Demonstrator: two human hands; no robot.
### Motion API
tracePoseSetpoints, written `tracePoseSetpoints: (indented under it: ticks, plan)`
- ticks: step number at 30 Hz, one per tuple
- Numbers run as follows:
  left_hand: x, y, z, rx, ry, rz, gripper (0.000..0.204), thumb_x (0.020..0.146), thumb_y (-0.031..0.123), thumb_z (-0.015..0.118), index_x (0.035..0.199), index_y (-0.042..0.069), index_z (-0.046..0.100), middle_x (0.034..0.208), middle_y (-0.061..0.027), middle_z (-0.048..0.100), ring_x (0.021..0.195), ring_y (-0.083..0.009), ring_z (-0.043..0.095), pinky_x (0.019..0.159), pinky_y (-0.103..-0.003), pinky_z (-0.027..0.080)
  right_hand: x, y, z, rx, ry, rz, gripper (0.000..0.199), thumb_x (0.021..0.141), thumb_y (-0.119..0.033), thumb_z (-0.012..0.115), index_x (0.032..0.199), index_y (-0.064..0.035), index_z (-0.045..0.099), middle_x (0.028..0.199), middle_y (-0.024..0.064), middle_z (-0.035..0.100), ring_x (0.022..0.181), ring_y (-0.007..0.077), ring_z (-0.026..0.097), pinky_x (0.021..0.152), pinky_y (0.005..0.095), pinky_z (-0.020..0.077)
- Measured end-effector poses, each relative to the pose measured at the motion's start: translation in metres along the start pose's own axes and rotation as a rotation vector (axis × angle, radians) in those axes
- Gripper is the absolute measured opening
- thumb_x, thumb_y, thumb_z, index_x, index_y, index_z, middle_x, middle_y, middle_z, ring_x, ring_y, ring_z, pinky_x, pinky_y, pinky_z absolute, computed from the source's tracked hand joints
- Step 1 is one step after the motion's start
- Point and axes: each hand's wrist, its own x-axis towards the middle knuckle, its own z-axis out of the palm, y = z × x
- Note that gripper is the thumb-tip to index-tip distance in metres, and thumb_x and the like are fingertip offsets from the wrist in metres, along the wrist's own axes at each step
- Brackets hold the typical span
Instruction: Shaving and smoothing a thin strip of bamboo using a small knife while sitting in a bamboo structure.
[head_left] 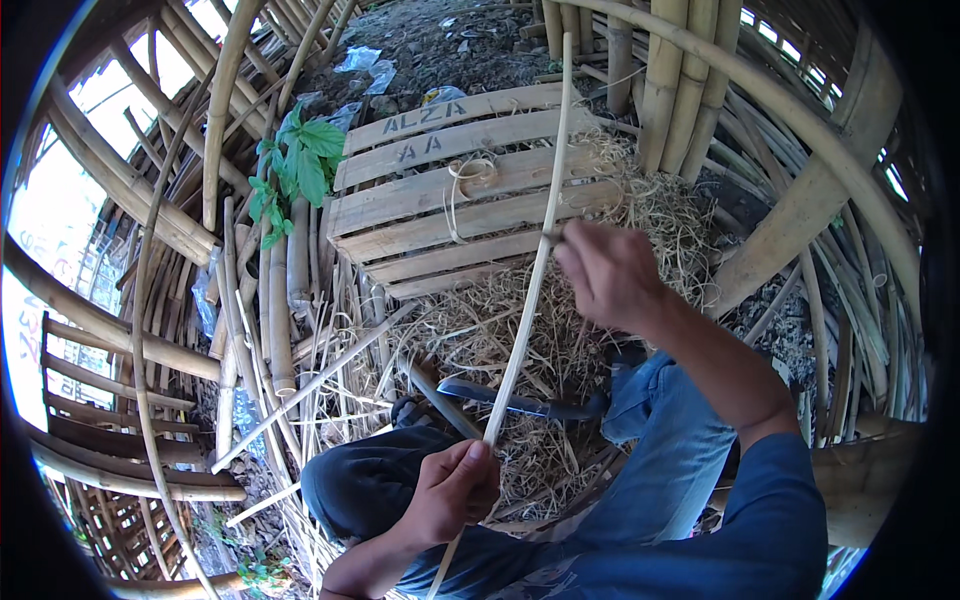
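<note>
A long pale bamboo strip (524, 335) stands slanted up from my lap, its far end above the wooden crate. My left hand (452, 495) is closed round the strip's lower part, thumb on top, and its tail runs down below the fist. Higher up, my right hand (612, 275) is closed with its fingertips at the strip's right edge. A small dark bit shows across the strip there; I cannot make out what these fingers hold. Beyond the left fist, a knife (495, 396) with a dark handle lies between my legs, behind the strip.
A slatted wooden crate (440, 190) lies ahead, with a curled shaving (456, 205) on it. Thin bamboo shavings (540, 330) heap around my feet. Bamboo poles (280, 320) and a leafy plant (300, 165) stand left. A bamboo frame (800, 120) surrounds me.
</note>
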Motion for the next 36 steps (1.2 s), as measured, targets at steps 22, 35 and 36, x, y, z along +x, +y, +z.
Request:
tracePoseSetpoints:
  ticks: [22,35,36]
  plan:
    - [-0.011,-0.006,0.002,0.011,-0.011,-0.048,0.042,0.097,0.037,0.039,0.070,0.005,0.041,0.048,0.0020,0.027,0.037,-0.0058,0.024,0.035,-0.022,0.017,0.007,0.044,-0.023,-0.331,0.003,0.319,0.019,0.091,-0.018,0.046,0.081,-0.0028,0.050,0.055,0.0080,0.051,0.038,0.0188,0.048,0.032,0.0327,0.0354]
    - [-0.020,-0.030,-0.008,0.028,-0.156,-0.191,0.037,0.099,0.033,0.037,0.075,0.006,0.044,0.056,0.0018,0.036,0.044,-0.0056,0.030,0.040,-0.022,0.024,-0.018,0.093,-0.050,-0.426,0.131,0.422,0.024,0.094,-0.023,0.041,0.084,-0.0032,0.050,0.063,0.0164,0.057,0.049,0.0359,0.056,0.046,0.0448,0.0438]
    - [-0.022,-0.029,-0.001,0.052,-0.083,-0.146,0.035,0.097,0.033,0.041,0.074,0.008,0.045,0.056,0.0027,0.037,0.045,-0.0055,0.031,0.041,-0.022,0.025,-0.020,0.094,-0.051,-0.435,0.134,0.417,0.024,0.094,-0.023,0.041,0.085,-0.0031,0.050,0.063,0.0164,0.058,0.049,0.0356,0.056,0.046,0.0446,0.0441]
